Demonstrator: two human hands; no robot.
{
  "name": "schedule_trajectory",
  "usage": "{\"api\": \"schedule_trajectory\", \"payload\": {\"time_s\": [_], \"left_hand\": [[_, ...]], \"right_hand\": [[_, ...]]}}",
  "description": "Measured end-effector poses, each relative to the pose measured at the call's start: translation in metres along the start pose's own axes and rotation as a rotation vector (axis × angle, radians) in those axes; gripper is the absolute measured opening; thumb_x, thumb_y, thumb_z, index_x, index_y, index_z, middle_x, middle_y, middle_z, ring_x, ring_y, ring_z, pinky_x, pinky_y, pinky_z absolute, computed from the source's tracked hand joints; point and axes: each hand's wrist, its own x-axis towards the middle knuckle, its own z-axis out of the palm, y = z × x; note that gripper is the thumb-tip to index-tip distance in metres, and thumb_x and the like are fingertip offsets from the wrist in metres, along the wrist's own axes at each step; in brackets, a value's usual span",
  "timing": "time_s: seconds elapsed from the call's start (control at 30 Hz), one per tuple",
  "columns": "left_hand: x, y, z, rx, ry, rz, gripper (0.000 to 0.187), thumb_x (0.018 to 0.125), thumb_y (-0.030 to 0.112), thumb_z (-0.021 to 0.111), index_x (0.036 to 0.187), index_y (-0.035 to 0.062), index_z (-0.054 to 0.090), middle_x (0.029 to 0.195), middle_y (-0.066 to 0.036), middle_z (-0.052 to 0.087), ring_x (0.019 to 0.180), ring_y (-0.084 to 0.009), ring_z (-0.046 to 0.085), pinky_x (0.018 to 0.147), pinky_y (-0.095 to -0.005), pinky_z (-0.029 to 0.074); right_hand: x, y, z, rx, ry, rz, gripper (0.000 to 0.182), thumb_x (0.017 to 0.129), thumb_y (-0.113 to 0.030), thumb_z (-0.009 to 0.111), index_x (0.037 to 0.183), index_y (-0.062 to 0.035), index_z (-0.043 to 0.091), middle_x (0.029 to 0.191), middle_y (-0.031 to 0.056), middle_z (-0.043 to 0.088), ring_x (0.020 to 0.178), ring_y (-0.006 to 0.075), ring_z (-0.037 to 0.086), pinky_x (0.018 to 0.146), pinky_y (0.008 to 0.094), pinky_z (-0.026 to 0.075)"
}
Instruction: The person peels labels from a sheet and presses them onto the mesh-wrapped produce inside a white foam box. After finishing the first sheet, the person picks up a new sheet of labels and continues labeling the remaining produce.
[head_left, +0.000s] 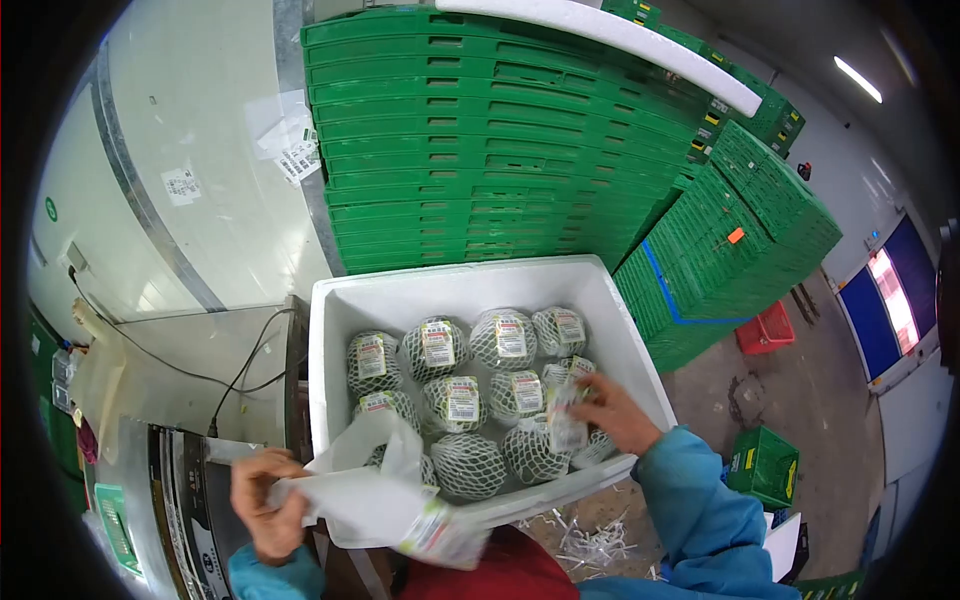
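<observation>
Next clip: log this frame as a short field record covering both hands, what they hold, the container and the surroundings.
setting: storage area with stacked green plastic crates
container: white foam box, open, holding round green fruits in white mesh netting with labels
left hand: grips a white plastic bag with a printed label at the box's near edge
right hand: inside the box, fingers on a labelled netted fruit
clothing: blue sleeves
floor: small red basket, green crate
</observation>
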Motion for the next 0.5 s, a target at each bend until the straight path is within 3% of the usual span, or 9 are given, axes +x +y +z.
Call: {"api": "schedule_trajectory", "payload": {"time_s": [0.03,0.07,0.13,0.2,0.27,0.33,0.4,0.43,0.5], "left_hand": [[-0.005,0.004,-0.016,0.079,-0.017,-0.182,0.017,0.074,0.015,0.066,0.081,0.005,0.055,0.068,-0.006,0.059,0.069,-0.0186,0.056,0.087,-0.0413,0.039],[-0.001,0.003,-0.028,0.293,-0.119,0.045,0.017,0.073,0.018,0.065,0.082,0.0065,0.057,0.07,-0.005,0.061,0.071,-0.0187,0.058,0.088,-0.0428,0.038],[0.005,0.012,-0.029,0.451,-0.354,0.217,0.015,0.071,0.019,0.065,0.079,0.0091,0.056,0.073,-0.004,0.062,0.073,-0.0203,0.06,0.086,-0.0435,0.039],[0.001,0.012,-0.018,0.466,-0.466,0.317,0.02,0.078,0.028,0.062,0.076,0.0101,0.054,0.074,-0.006,0.062,0.071,-0.0228,0.059,0.081,-0.0463,0.041],[-0.01,0.008,-0.004,0.405,-0.521,0.354,0.018,0.08,0.027,0.059,0.075,0.0099,0.054,0.073,-0.004,0.063,0.068,-0.0224,0.059,0.077,-0.0439,0.043],[-0.026,0.005,0.007,0.296,-0.47,0.274,0.015,0.077,0.023,0.061,0.075,0.0097,0.055,0.073,-0.003,0.062,0.066,-0.0215,0.059,0.077,-0.0423,0.044],[-0.027,0.008,0.006,0.348,-0.499,0.28,0.014,0.075,0.021,0.062,0.074,0.0096,0.055,0.072,-0.003,0.062,0.064,-0.0215,0.058,0.077,-0.0424,0.044],[-0.027,0.008,0.006,0.388,-0.532,0.29,0.013,0.073,0.02,0.064,0.074,0.0094,0.056,0.07,-0.003,0.061,0.062,-0.0214,0.058,0.078,-0.0425,0.044],[-0.029,0.006,0.008,0.376,-0.498,0.273,0.011,0.072,0.018,0.063,0.073,0.0097,0.056,0.071,-0.003,0.06,0.063,-0.0217,0.058,0.078,-0.0418,0.045]], "right_hand": [[0.009,0.024,-0.008,-0.173,-0.153,0.122,0.035,0.083,-0.006,0.061,0.113,0.0011,0.045,0.082,0.0121,0.061,0.07,0.0129,0.06,0.057,0.0265,0.048],[0.014,0.041,-0.012,-0.345,-0.309,0.248,0.041,0.083,-0.009,0.062,0.116,0.001,0.041,0.081,0.0129,0.061,0.069,0.0126,0.06,0.054,0.0263,0.048],[0.019,0.056,-0.008,-0.422,-0.365,0.302,0.044,0.083,-0.012,0.062,0.118,0.0006,0.04,0.082,0.0156,0.061,0.07,0.0166,0.061,0.058,0.0297,0.048],[0.02,0.068,0.001,-0.493,-0.429,0.351,0.046,0.082,-0.014,0.063,0.119,0.0002,0.04,0.084,0.0183,0.062,0.072,0.0206,0.062,0.061,0.0331,0.048],[0.019,0.081,0.01,-0.887,-0.412,0.087,0.055,0.079,-0.018,0.066,0.121,0.0024,0.036,0.085,0.023,0.061,0.076,0.0326,0.063,0.064,0.0405,0.048],[0.017,0.086,0.016,-1.071,-0.408,-0.092,0.064,0.078,-0.017,0.067,0.126,0.0022,0.029,0.083,0.0222,0.061,0.071,0.0346,0.062,0.06,0.044,0.048],[-0.001,0.054,0.033,-1.267,-0.142,-0.314,0.067,0.077,-0.018,0.068,0.128,0.0012,0.03,0.09,0.0209,0.061,0.079,0.0377,0.06,0.068,0.0462,0.048],[-0.009,0.032,0.048,-1.146,-0.167,-0.381,0.067,0.076,-0.018,0.069,0.129,0.0008,0.033,0.097,0.0168,0.061,0.086,0.0346,0.06,0.076,0.0427,0.048],[-0.028,0.005,0.084,-0.583,-0.533,-0.484,0.063,0.078,-0.02,0.069,0.128,0.0002,0.037,0.1,0.0139,0.059,0.087,0.028,0.059,0.081,0.0378,0.046]]}}
